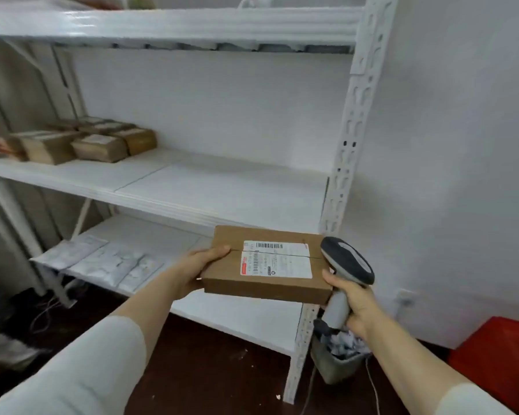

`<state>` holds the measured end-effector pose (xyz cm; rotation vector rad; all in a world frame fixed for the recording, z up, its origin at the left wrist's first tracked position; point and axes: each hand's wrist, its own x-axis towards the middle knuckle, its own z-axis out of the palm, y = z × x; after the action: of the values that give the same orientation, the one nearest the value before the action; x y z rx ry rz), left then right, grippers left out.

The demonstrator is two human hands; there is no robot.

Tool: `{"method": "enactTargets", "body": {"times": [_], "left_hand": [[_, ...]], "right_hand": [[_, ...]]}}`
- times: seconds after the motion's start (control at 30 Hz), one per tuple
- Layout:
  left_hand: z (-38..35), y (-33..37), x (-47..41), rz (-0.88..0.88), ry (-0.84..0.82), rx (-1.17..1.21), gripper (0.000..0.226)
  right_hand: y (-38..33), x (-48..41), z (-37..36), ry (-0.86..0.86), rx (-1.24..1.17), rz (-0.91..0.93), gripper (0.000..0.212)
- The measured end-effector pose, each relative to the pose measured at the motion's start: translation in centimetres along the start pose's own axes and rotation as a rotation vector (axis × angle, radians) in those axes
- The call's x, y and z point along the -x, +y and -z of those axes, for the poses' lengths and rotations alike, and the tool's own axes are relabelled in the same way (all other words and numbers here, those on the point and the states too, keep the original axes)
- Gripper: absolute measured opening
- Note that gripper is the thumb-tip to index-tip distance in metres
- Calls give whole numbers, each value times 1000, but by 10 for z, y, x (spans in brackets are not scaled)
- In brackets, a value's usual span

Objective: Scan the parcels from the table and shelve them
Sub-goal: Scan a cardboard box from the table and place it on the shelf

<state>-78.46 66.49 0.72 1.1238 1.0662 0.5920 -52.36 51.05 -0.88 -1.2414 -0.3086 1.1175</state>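
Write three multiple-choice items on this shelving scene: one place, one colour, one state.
1. Where do the small brown cardboard boxes lie?
A. on the floor
B. at the left end of the middle white shelf board
C. on the lowest shelf

2. What colour is the shelving's perforated metal post?
A. black
B. blue
C. white

3. How is the flat brown cardboard parcel with the white label?
A. held by the left hand, clear of the shelves
B. lying on a shelf
C. torn open

1 B: they cluster there.
2 C: it matches the white boards.
3 A: the left hand grips its edge; the right hand grips the grey barcode scanner.
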Motion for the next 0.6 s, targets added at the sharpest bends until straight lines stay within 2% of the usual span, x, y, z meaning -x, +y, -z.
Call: {"method": "enactTargets", "body": {"times": [0.07, 0.2, 0.3, 0.43, 0.6], "left_hand": [[50, 3, 4, -34, 107, 101, 70], [128, 15, 4, -39, 229, 108, 47], [176, 30, -3, -80, 335, 161, 51], [219, 46, -20, -127, 458, 251, 53], [262, 66, -58, -150, 551, 348, 61]], "right_hand": [[18, -7, -53, -11, 32, -21, 49], [41, -25, -140, -46, 65, -38, 42], [45, -41, -195, -98, 115, -50, 38], [43, -67, -257, -163, 154, -36, 49], [42, -109, -318, -257, 166, -54, 32]]}}
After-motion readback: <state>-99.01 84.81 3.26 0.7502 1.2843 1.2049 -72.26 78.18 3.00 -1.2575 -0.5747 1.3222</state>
